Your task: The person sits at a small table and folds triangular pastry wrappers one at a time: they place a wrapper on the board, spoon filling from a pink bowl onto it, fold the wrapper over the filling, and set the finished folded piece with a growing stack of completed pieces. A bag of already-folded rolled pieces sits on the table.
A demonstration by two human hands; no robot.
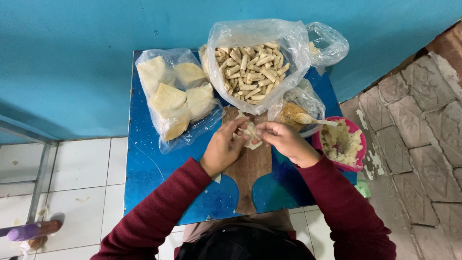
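At frame centre, the left hand (222, 148) and right hand (284, 139) pinch a pale dough wrapper (250, 134) over a wooden board (248, 168). It looks thin, soft and tearable, best held lightly by its edges.

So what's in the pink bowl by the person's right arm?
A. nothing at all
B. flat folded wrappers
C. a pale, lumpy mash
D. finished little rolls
C: the pink bowl holds a pale, lumpy mash, while the finished rolls sit in the open clear bag and the folded wrappers lie in another bag to the left.
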